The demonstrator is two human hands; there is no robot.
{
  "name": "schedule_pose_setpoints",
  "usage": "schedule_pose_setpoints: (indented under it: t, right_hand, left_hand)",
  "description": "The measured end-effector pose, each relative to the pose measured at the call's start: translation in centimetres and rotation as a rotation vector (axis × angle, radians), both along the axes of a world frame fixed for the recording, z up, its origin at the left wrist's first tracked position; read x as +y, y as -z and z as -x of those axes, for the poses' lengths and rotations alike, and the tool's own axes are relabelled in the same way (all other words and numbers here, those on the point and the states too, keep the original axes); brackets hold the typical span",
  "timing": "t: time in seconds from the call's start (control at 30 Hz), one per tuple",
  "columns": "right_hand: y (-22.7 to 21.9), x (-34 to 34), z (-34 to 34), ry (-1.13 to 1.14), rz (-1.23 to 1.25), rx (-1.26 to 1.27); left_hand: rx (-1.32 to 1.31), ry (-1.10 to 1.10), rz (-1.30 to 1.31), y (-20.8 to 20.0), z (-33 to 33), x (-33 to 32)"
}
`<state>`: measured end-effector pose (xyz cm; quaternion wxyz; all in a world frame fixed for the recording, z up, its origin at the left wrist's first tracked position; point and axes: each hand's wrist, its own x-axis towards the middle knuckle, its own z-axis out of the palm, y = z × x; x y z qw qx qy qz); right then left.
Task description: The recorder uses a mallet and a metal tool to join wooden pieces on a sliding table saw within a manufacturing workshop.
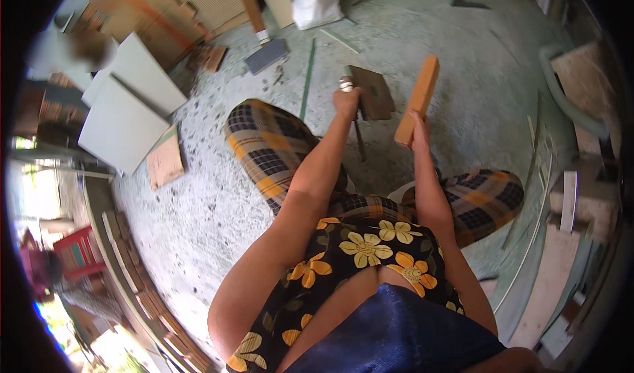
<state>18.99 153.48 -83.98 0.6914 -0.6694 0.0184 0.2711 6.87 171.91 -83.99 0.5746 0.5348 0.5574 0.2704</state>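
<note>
My left hand is closed around a tool with a shiny metal end and a thin dark shaft; its exact kind does not show clearly. Beside it is a dark brown block, close to my fingers; I cannot tell whether they touch it. A long orange-brown wooden bar is gripped near its lower end by my right hand. The bar slants up and to the right, a short gap from the block. My bent legs in plaid trousers spread to either side.
White panels and a small wooden board lie at left. Farther off are a grey-headed tool, a thin green strip, a white bag and cardboard. Timber pieces stand along the right.
</note>
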Motion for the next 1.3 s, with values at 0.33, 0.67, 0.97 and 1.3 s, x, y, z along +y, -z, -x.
schedule_pose_setpoints:
  t: [0.33, 0.67, 0.97, 1.3]
  right_hand:
    - [-0.4, -1.2, 0.6, -0.100, -0.362, 0.530]
    - [-1.3, -2.2, 0.5, -0.023, -0.365, 0.463]
    - [2.3, -1.0, 1.9, -0.087, -0.238, 0.632]
    - [2.4, 0.2, 2.9, -0.232, -0.061, 0.593]
  left_hand:
    - [-0.359, 0.007, 0.346, -1.1, -0.8, -0.8]
    - [-0.331, 0.118, 0.510, 1.8, -1.3, -2.4]
    - [0.003, 0.120, 0.270, 6.3, 0.4, -0.2]
    - [0.034, 0.098, 0.298, 6.4, 2.8, -0.3]
